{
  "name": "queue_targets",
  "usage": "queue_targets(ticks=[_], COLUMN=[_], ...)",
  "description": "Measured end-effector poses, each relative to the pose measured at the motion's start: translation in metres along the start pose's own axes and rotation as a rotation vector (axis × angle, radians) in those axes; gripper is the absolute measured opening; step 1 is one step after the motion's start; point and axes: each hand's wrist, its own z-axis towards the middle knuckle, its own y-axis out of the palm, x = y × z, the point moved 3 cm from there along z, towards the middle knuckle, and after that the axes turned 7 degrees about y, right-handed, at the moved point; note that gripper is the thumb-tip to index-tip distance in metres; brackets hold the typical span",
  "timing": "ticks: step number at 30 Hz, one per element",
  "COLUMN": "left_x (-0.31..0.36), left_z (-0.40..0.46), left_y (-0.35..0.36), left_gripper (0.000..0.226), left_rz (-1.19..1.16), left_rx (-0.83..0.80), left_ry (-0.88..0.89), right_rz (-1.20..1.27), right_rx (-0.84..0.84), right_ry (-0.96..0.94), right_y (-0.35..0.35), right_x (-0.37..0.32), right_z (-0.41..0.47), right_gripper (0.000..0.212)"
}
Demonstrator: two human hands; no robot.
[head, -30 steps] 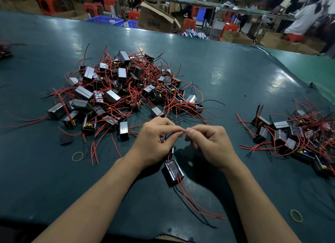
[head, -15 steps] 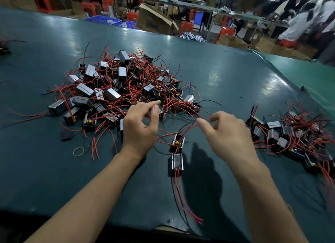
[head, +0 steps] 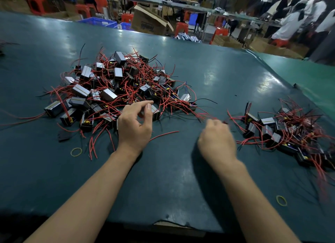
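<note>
A small black box (head: 156, 113) with red wires is seen at the near edge of a large heap (head: 116, 87) of like boxes, all tangled in red and black wires, on the left half of a dark green table (head: 172, 179). The left hand (head: 135, 126) is held at this box, with the thumb and forefinger arched apart in a C shape, the thumb just beside its near face and the forefinger above it. Whether the box is actually touched cannot be told.

The right hand (head: 216, 141) is blurred. Its fingers are curled under, and whether anything is held in them cannot be told. It is placed between the two heaps, nearer to a smaller heap (head: 282, 132) of wired boxes on the right.

A single loose red wire (head: 164, 135) is laid on the table between the hands. A yellow rubber band (head: 76, 151) is found left of the left wrist, and a second rubber band (head: 281, 200) lies near the right forearm. Beyond the far edge of the table an open cardboard carton (head: 148, 23) is seen.
</note>
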Motion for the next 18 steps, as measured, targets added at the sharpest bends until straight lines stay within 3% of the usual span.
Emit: queue_targets(ticks=[4, 8, 12, 15, 18], left_x=[0.000, 0.001, -0.013, -0.021, -0.027], left_z=[-0.001, -0.002, -0.003, 0.001, 0.007], left_y=[0.002, 0.006, 0.011, 0.019, 0.031], left_gripper=[0.019, 0.020, 0.028, 0.051, 0.044], left_rz=[0.069, 0.199, 0.600, 0.720, 0.753], left_rx=[-0.046, -0.124, -0.218, -0.400, -0.541], left_ry=[0.037, 0.071, 0.009, 0.075, 0.127], right_rz=[0.036, 0.103, 0.290, 0.393, 0.434], right_rx=[0.005, 0.091, 0.094, 0.065, 0.017], right_ry=[0.265, 0.273, 0.065, -0.238, -0.455], right_y=[-0.007, -0.021, -0.027, -0.024, -0.005], right_x=[0.067, 0.054, -0.008, -0.055, -0.075], right_z=[0.029, 0.022, 0.008, 0.011, 0.010], right_gripper=[0.030, 0.024, 0.011, 0.019, 0.022])
